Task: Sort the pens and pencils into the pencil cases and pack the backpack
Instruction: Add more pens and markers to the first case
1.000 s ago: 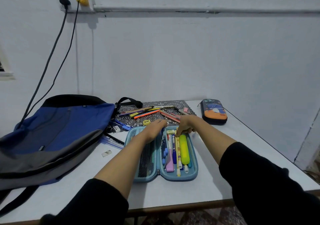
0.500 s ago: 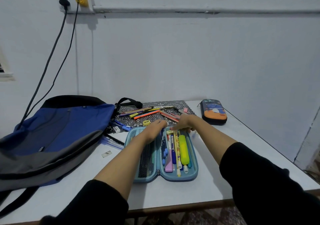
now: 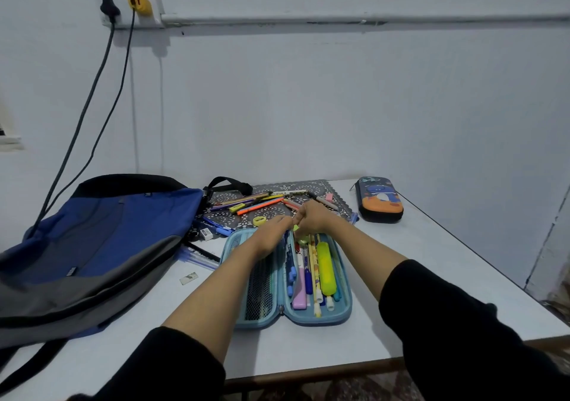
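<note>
- Since the frame half a second ago, my right hand (image 3: 311,219) is drawing back from the loose pens and pencils (image 3: 257,203) and is bunching up against my left fingertips.
- I am resting my left hand (image 3: 271,234) on the far edge of the open pencil case (image 3: 347,306), at its 11 o'clock. The fingers are lying nearly straight and are gripping nothing.
- I am curling my right fingers into a fist at the case's 12 o'clock. Something pale green is showing just beneath it, but I cannot tell whether I am pinching it.
- The case's right half is already carrying a row of pens lying lengthways, among them a yellow highlighter (image 3: 325,272).
- Loose pens and pencils are still waiting on the patterned mat (image 3: 308,184) at 12 o'clock, beyond both hands. More blue pens (image 3: 200,257) are lying at 9 o'clock, beside the backpack (image 3: 92,246).
- The second pencil case (image 3: 379,204) is sitting closed at 2 o'clock, well apart.
- As I judge it, sorting is running partway. Clearing the mat, closing the open case and packing the backpack are all still waiting.
</note>
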